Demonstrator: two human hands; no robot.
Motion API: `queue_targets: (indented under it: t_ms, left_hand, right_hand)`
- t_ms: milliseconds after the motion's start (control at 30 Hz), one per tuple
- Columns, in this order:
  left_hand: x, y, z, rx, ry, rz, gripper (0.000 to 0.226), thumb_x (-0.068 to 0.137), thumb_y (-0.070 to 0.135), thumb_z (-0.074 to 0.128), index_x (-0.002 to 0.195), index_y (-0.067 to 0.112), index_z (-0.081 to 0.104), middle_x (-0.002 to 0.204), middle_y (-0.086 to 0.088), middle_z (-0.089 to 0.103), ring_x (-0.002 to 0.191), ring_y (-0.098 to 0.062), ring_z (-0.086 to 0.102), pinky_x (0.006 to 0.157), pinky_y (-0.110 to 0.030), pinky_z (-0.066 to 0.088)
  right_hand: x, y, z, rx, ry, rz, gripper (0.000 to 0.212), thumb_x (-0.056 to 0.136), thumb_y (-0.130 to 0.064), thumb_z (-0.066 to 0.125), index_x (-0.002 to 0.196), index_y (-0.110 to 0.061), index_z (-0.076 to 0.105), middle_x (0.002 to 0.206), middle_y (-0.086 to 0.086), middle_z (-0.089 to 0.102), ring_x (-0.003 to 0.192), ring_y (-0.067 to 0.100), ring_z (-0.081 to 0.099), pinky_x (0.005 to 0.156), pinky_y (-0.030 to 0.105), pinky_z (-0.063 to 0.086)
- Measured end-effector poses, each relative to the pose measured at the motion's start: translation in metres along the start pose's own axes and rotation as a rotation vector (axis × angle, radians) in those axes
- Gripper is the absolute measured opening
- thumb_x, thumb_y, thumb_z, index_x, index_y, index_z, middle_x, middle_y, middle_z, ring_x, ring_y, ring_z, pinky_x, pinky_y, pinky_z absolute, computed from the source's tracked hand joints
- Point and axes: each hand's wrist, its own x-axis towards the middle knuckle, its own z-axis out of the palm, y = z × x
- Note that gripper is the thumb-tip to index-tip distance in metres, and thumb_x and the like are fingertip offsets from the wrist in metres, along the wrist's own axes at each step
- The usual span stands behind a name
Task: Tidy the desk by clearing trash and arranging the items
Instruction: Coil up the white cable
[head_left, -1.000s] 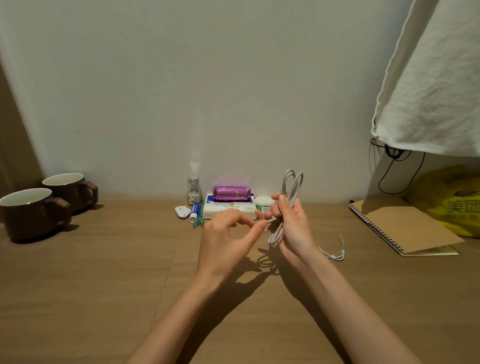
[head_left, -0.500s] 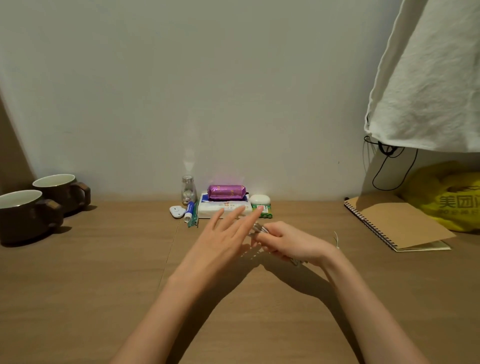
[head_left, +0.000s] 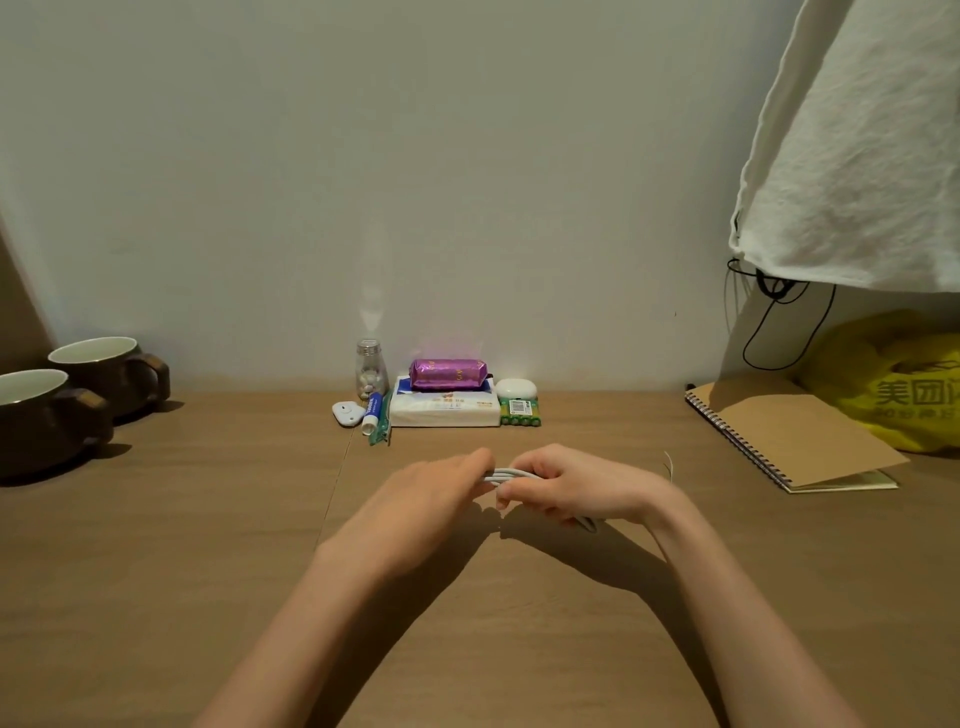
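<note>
Holding a looped white cable (head_left: 501, 474) low over the middle of the desk (head_left: 156, 571), nearer than the tissue pack (head_left: 441, 413) at the far edge. Gripped in the right hand (head_left: 571, 488), fingers curled right round the bundle, with loops poking out at both ends of that fist (one bend showing at the near right, under the wrist). Met at its left end by the left hand (head_left: 415, 499), fingers nearly straight and together, tips resting against the strands, thumb hidden beneath. Trailing a thin loose tail (head_left: 669, 463) to the right, beyond the wrist.

Likely very light, soft and springy, with a smooth jacket: prone to springing open once released, and hardly fragile apart from the plug ends. Best taken across the middle of the loops, all strands at once, never by one strand or by the tail. Probably worth winding the tail round the waist of the bundle before setting it down.
</note>
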Motion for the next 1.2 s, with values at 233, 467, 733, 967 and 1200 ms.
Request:
queue_targets:
  t_ms: [233, 467, 733, 967, 1200]
  left_hand:
    - [-0.005, -0.006, -0.011, 0.015, 0.142, -0.001, 0.02, 0.09, 0.026, 0.053, 0.109, 0.029, 0.047, 0.105, 0.01, 0.053, 0.094, -0.013, 0.044, 0.077, -0.03, 0.041]
    - [-0.008, -0.016, -0.008, 0.024, 0.166, -0.065, 0.017, 0.1, 0.032, 0.032, 0.109, 0.029, 0.047, 0.106, 0.009, 0.05, 0.096, -0.013, 0.039, 0.083, -0.032, 0.039]
    - [0.0, -0.002, 0.005, 0.098, 0.014, -0.024, 0.044, 0.097, 0.048, 0.033, 0.136, 0.028, 0.03, 0.128, 0.006, 0.054, 0.112, -0.014, 0.052, 0.096, -0.031, 0.039]
    - [-0.001, 0.009, 0.0, -0.675, -0.05, -0.035, 0.035, 0.099, 0.036, 0.026, 0.098, 0.024, 0.058, 0.075, 0.012, 0.048, 0.066, 0.003, 0.044, 0.065, -0.012, 0.036]
    - [-0.001, 0.005, -0.007, -0.743, -0.193, -0.072, 0.027, 0.101, 0.03, 0.034, 0.083, 0.025, 0.053, 0.069, 0.011, 0.042, 0.059, -0.001, 0.036, 0.057, -0.016, 0.031]
  right_hand:
    - [-0.002, -0.001, -0.003, 0.199, 0.08, -0.017, 0.025, 0.095, -0.03, 0.056, 0.114, -0.016, 0.045, 0.074, -0.002, 0.062, 0.057, 0.012, 0.054, 0.049, 0.021, 0.044]
    - [-0.001, -0.001, 0.001, 0.203, 0.185, -0.034, 0.013, 0.097, -0.021, 0.054, 0.101, -0.009, 0.051, 0.073, -0.009, 0.059, 0.056, 0.007, 0.044, 0.051, 0.02, 0.038]
    - [-0.003, -0.002, 0.004, 0.107, 0.075, 0.008, 0.007, 0.1, -0.019, 0.047, 0.096, -0.014, 0.045, 0.072, -0.006, 0.05, 0.054, 0.003, 0.042, 0.05, 0.017, 0.036]
    - [-0.015, 0.001, -0.012, 0.26, 0.015, 0.003, 0.022, 0.095, -0.024, 0.058, 0.101, -0.011, 0.041, 0.073, -0.004, 0.056, 0.055, 0.008, 0.039, 0.047, 0.017, 0.032]
    - [-0.014, 0.004, -0.015, 0.264, 0.014, -0.057, 0.02, 0.09, -0.022, 0.065, 0.094, -0.011, 0.049, 0.083, 0.004, 0.071, 0.055, 0.011, 0.043, 0.046, 0.019, 0.031]
